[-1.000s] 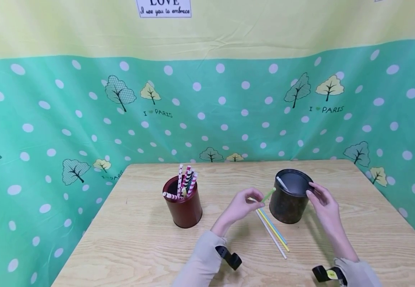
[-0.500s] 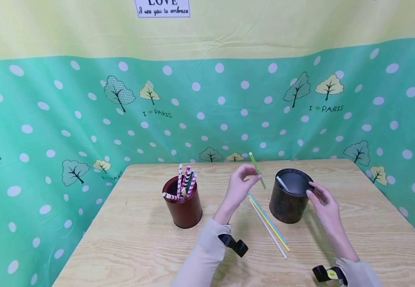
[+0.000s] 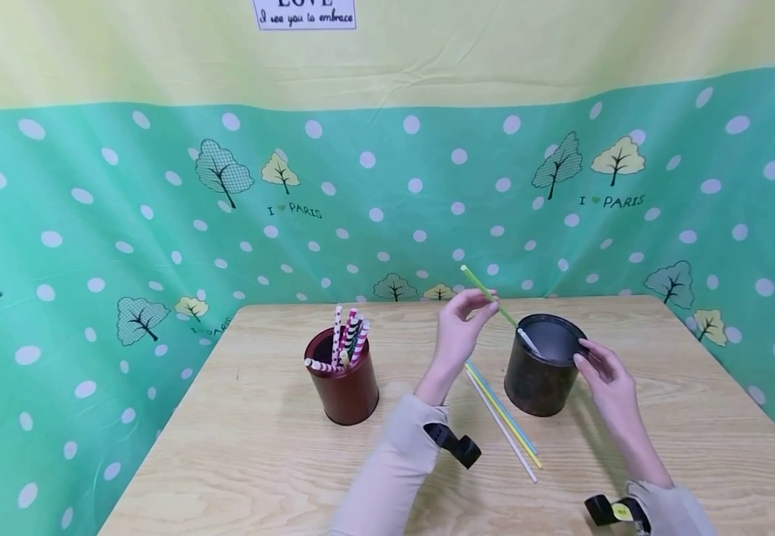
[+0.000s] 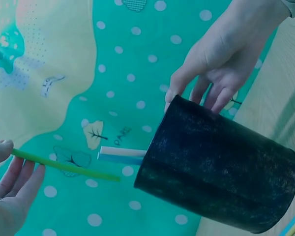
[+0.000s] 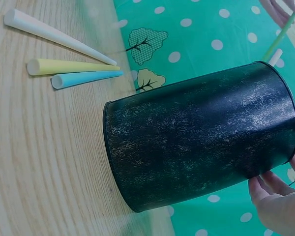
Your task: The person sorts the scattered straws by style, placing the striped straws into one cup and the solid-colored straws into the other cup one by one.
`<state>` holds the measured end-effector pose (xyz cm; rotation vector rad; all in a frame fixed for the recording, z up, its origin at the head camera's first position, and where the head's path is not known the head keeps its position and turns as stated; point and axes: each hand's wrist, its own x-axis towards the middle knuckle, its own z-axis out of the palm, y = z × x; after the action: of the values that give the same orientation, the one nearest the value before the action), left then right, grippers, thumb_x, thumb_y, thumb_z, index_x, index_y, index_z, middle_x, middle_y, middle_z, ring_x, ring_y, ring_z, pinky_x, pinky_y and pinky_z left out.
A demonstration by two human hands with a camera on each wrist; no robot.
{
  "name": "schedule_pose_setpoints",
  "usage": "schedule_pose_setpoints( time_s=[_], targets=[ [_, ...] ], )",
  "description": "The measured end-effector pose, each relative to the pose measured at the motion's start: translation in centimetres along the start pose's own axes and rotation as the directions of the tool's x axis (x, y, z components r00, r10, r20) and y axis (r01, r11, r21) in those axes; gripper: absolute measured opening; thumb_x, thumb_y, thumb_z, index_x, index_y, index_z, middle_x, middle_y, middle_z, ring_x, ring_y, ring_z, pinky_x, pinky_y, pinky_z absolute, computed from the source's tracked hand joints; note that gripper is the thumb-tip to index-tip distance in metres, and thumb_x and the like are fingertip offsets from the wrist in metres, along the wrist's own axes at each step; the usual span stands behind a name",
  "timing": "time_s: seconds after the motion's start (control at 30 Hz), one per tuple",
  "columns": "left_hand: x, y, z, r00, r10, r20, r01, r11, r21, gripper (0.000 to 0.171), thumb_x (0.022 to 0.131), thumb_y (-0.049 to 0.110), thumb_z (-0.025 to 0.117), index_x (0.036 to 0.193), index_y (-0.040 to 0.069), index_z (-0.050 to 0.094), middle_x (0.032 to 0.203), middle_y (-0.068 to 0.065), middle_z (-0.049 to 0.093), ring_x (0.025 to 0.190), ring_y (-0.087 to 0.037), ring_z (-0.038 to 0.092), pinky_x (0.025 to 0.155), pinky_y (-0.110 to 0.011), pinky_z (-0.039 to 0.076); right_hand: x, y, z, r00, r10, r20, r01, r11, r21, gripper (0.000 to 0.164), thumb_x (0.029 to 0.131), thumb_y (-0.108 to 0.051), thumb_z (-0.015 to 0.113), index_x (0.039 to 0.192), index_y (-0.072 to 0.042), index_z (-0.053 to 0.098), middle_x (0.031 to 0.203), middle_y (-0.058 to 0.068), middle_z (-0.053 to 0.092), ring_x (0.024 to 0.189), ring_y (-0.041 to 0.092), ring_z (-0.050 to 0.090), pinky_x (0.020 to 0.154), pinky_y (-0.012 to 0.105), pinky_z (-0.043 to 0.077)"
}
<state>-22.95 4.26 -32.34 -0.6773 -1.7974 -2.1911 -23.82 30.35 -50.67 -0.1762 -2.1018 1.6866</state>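
Note:
My left hand [image 3: 459, 331] pinches a green straw [image 3: 476, 280] between thumb and fingers. The straw slants down to the right, its lower end close by the rim of a black can [image 3: 540, 385]. My right hand [image 3: 613, 387] grips that can at its right rim, and the can stands upright on the table. Out of its mouth poke a white straw [image 4: 122, 151] and a light blue straw [image 4: 119, 159], seen in the left wrist view; their lower parts are hidden inside.
A white straw [image 3: 502, 429], a yellow straw [image 3: 521, 442] and a blue straw [image 3: 509, 415] lie side by side on the wooden table [image 3: 260, 461], in front of the black can. To the left stands a dark red can [image 3: 348, 394] holding several patterned straws [image 3: 359, 341]. A printed curtain [image 3: 427, 186] hangs behind.
My left hand has lifted the green straw from above the loose straws, turned it more upright, and carried it right to the black can. The right hand has kept its place.

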Motion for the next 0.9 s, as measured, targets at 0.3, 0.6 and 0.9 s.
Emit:
schedule_pose_setpoints(
  time_s=[0.3, 0.6, 0.9],
  targets=[
    [0.2, -1.3, 0.9, 0.999, -0.019, 0.046, 0.022, 0.998, -0.066, 0.021, 0.081, -0.009, 0.053, 0.101, -0.018, 0.051, 0.106, -0.030, 0.054, 0.096, -0.039, 0.053, 0.079, -0.029, 0.047, 0.1, 0.1, 0.1, 1.000, -0.004, -0.011, 0.004, 1.000, -0.010, 0.044, 0.084, -0.033, 0.057, 0.126, -0.022, 0.049, 0.129, -0.002, 0.044, 0.117, 0.006, 0.040, 0.083, 0.005, 0.034],
    [0.1, -1.7, 1.3, 0.993, -0.077, 0.094, 0.082, 0.995, -0.048, 0.022, 0.084, -0.007, 0.050, 0.103, -0.018, 0.049, 0.109, -0.030, 0.052, 0.096, -0.034, 0.055, 0.080, -0.031, 0.047, 0.0, 0.0, 0.1, 1.000, -0.002, -0.014, 0.002, 1.000, 0.007, 0.043, 0.084, -0.031, 0.058, 0.125, -0.021, 0.050, 0.128, -0.001, 0.044, 0.117, 0.007, 0.040, 0.084, 0.006, 0.034],
    [0.0, -2.5, 1.4, 0.986, -0.113, 0.119, 0.112, 0.994, 0.019, 0.021, 0.085, -0.004, 0.051, 0.104, -0.014, 0.053, 0.107, -0.027, 0.056, 0.095, -0.031, 0.057, 0.080, -0.030, 0.047, 0.0, 0.1, 0.0, 1.000, 0.000, -0.008, 0.000, 1.000, 0.025, 0.044, 0.084, -0.029, 0.059, 0.126, -0.020, 0.050, 0.129, -0.001, 0.043, 0.117, 0.006, 0.040, 0.085, 0.006, 0.034]
  ],
)
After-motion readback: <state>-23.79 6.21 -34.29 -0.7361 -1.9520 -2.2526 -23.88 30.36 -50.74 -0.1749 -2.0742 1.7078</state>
